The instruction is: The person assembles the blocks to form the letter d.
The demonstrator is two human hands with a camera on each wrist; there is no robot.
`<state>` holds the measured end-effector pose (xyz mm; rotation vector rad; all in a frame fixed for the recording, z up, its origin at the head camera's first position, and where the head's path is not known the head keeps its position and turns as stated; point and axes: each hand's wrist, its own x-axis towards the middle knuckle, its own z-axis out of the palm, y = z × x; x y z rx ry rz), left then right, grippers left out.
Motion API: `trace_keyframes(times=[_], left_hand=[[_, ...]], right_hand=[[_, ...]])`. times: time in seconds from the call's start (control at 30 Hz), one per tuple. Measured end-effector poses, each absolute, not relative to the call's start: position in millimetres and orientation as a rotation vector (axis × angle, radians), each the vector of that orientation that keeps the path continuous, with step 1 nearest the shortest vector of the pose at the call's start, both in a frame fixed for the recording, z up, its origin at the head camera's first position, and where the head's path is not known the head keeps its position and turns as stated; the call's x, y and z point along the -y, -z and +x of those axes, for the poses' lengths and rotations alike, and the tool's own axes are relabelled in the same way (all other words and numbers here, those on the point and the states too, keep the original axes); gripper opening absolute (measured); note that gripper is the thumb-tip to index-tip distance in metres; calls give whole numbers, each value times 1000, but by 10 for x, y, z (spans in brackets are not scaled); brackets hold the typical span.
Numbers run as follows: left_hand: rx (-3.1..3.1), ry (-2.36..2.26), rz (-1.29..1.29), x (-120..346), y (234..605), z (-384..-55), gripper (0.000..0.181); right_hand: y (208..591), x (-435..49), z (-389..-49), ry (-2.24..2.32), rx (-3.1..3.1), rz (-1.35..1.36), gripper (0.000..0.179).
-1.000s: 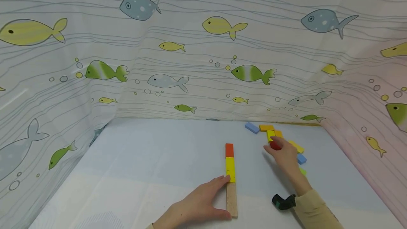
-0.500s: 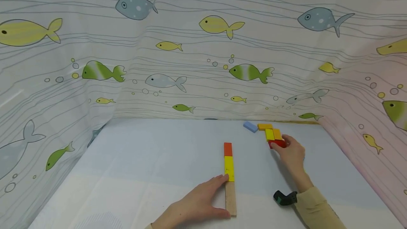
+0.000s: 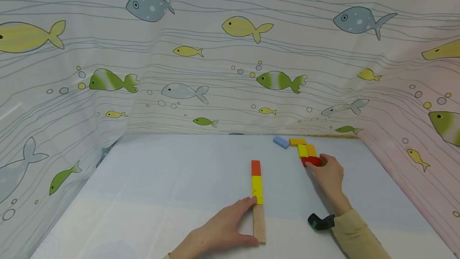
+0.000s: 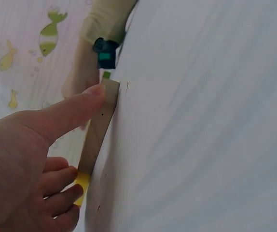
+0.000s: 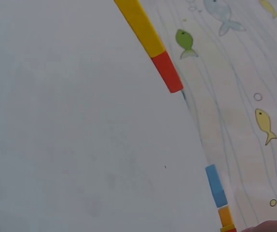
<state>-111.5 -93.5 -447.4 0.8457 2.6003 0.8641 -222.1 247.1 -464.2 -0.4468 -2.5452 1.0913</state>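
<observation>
My left hand (image 3: 221,227) lies beside a straight row of a plain wooden block (image 3: 258,225), a yellow block (image 3: 256,187) and an orange-red block (image 3: 256,168). Its thumb touches the wooden block's near end, also in the left wrist view, and its fingertips touch the yellow block. Further back, my right hand (image 3: 330,175) pinches a red block (image 3: 310,161) between thumb and fingers. That block lies crosswise at the near ends of a small yellow block (image 3: 302,151) and an orange block (image 3: 311,150).
Behind them are another orange block (image 3: 297,142) and a blue block (image 3: 281,142), near the fish-patterned back wall (image 3: 201,111). A black wrist camera (image 3: 321,222) sits at the right sleeve (image 3: 353,231). The white tabletop (image 3: 172,171) stretches to the left.
The right hand has turned the red block crosswise and brought it against the yellow and orange blocks. Yellow, blue and green blocks beyond that hand are now hidden. The left hand stays on the row.
</observation>
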Motion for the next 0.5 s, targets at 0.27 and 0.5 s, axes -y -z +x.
trace_keyframes(times=[0.27, 0.5], left_hand=[[-2614, -858, 859, 940, 4497, -1117, 95], [-2605, -860, 844, 932, 4493, -1114, 95]], right_hand=[[4690, -2464, -2243, -1080, 2570, -473, 62], [4706, -2455, -2251, -1039, 2606, -468, 65]])
